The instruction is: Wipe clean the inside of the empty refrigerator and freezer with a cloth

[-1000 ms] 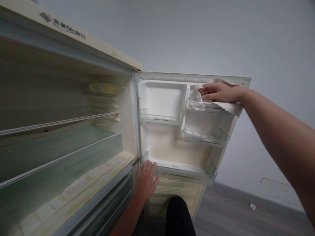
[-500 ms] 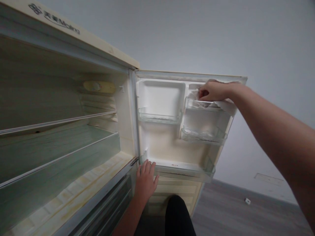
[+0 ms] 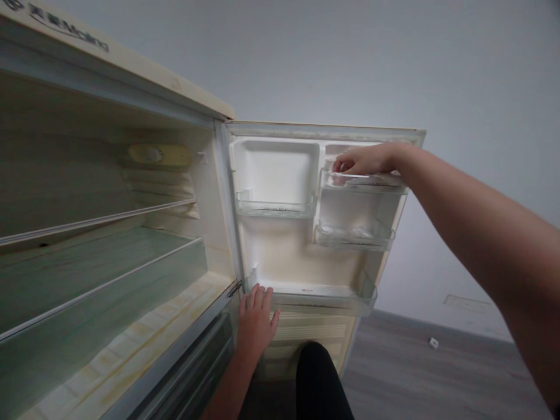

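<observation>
Fridge logo [image 3: 65, 34] blurred; right hand [image 3: 370, 160] fingers [image 3: 343, 165] in door bin [image 3: 371, 186], grip unclear; left hand [image 3: 256, 319] flat

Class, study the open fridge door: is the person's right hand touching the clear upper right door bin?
Touching. The head view shows the right hand resting on the upper right door bin, fingertips dipped behind its clear front rim.

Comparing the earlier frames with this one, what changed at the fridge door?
The right hand curled its fingers at the upper door shelf. The white cloth that spread beside it and hung over the shelf's right end has gone from sight, perhaps bunched under the hand. The left hand stayed flat at the bottom door shelf.
</observation>
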The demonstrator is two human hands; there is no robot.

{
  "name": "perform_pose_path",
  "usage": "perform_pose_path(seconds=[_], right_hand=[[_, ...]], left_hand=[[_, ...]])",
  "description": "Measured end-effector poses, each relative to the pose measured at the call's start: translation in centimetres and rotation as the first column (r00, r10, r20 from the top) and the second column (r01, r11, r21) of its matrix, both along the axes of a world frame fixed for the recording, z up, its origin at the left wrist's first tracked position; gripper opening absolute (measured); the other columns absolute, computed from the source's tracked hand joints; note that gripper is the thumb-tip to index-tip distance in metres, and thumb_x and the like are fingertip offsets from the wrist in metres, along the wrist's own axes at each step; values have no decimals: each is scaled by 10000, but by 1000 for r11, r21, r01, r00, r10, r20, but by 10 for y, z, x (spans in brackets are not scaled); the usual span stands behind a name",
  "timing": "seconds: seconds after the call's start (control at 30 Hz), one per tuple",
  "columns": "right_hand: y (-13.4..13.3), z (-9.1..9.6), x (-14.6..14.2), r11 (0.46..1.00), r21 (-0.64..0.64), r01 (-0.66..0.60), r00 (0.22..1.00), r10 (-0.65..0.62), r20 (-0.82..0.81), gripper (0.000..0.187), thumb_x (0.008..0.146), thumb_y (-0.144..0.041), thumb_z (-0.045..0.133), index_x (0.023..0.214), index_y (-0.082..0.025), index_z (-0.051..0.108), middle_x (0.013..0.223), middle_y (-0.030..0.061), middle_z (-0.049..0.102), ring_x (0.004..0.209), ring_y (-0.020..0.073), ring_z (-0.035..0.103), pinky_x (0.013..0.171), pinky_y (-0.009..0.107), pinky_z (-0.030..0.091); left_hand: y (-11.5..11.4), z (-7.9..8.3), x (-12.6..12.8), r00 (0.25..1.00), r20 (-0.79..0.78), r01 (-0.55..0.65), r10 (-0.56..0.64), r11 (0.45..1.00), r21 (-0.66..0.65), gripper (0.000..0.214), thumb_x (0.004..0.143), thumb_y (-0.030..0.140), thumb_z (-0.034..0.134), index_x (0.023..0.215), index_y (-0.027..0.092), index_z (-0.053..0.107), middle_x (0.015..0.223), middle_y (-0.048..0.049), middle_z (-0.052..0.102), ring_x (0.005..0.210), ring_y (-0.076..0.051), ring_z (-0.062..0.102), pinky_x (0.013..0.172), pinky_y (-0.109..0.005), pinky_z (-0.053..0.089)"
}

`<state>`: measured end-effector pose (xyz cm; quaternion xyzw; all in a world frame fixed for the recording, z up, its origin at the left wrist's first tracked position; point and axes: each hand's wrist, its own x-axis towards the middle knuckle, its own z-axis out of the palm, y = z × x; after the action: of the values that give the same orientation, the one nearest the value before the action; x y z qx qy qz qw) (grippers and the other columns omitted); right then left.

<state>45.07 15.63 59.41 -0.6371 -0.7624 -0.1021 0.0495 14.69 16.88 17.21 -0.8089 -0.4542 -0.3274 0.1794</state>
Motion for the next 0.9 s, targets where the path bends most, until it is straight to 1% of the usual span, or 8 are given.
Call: perform_pose_path(seconds=[0.13,0.23,0.33,0.4,0.5,0.63,0.77,0.9], right_hand=[[-3,8,20,989,-89,122,987,-112,113,493,769,-651,687,1059,-256,740,1037,63,738,1004,309,654,874,423,502],[-2,10,29,977,-17,210,957,-202,208,462,779,-615,683,995,-214,755,964,87,737,990,317,652,883,445,485],[-7,8,24,973,58,224,962,-230,150,379,799,-538,681,954,-200,753,952,108,729,960,319,655,879,449,474],[-17,3,10,980,114,165,986,-165,-10,389,861,-547,598,992,-208,735,956,103,724,917,305,659,851,431,481],[-35,-10,-20,960,281,5,973,60,-221,503,965,-590,374,1108,-210,671,977,91,712,928,286,645,829,396,490],[-48,-28,-54,892,309,-330,922,375,-95,507,993,-578,321,1121,-198,631,1155,97,678,1083,277,593,967,394,453],[-42,-26,-56,931,223,-290,931,328,-158,581,995,-642,288,1202,-221,631,1251,77,660,1187,275,580,1038,396,440],[-34,-17,-31,962,172,-214,960,239,-146,678,944,-732,328,1306,-250,639,1245,63,687,1237,299,578,1051,420,466]], left_hand=[[-1,2,1,1000,-11,-1,1,1000,-5,470,898,326,584,1321,122,586,1350,-180,612,1332,-341,490,1097,-527,391],[-1,3,0,1000,-21,0,0,1000,-2,464,904,334,575,1319,128,581,1351,-179,612,1332,-340,488,1098,-522,390],[0,3,-3,1000,-28,9,-9,1000,12,461,904,338,568,1315,130,579,1347,-183,611,1330,-344,490,1094,-520,395],[2,3,-5,1000,-27,12,-12,1000,18,461,896,330,576,1312,130,578,1344,-184,613,1327,-346,494,1090,-521,401],[5,2,-7,1000,-17,13,-13,1000,21,460,884,313,589,1311,140,576,1341,-176,617,1326,-342,500,1087,-513,409],[9,1,-10,1000,-5,26,-26,1000,9,454,881,311,598,1304,147,577,1329,-166,625,1330,-339,500,1083,-501,419],[9,1,-12,999,-10,38,-38,999,6,462,882,315,603,1307,137,569,1319,-172,624,1330,-344,499,1082,-508,423],[8,1,-10,999,-19,31,-30,999,26,454,884,312,608,1298,130,572,1310,-177,627,1320,-350,506,1079,-510,427]])
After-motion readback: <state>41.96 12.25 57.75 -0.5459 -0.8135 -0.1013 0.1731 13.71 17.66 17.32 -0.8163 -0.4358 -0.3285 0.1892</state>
